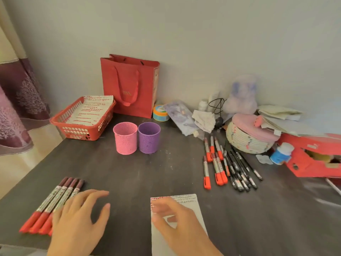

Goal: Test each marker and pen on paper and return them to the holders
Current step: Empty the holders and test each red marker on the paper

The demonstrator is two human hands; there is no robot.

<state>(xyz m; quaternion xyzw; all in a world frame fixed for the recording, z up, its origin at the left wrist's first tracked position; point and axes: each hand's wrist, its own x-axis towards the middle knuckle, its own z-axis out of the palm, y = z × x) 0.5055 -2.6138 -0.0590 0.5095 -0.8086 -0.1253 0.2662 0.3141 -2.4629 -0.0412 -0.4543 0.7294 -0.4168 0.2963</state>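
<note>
A white paper sheet (191,209) with red and black test scribbles along its top lies near the table's front edge. My right hand (177,224) rests on it, fingers loosely bent, holding nothing. My left hand (79,220) hovers open with spread fingers beside a row of several red-capped markers (55,202) at the front left, covering their near ends. A pink holder (125,138) and a purple holder (149,138) stand side by side mid-table; no pen shows above their rims. More red markers (214,161) and black pens (239,172) lie in a loose pile at the right.
A red basket (81,131) holding scribbled paper sits at the back left, with a red paper bag (129,85) behind it. A woven bowl with a pink lid (251,135), a red cardboard box (311,159), crumpled tissue and clutter crowd the back right. The dark table (147,172) spreads between.
</note>
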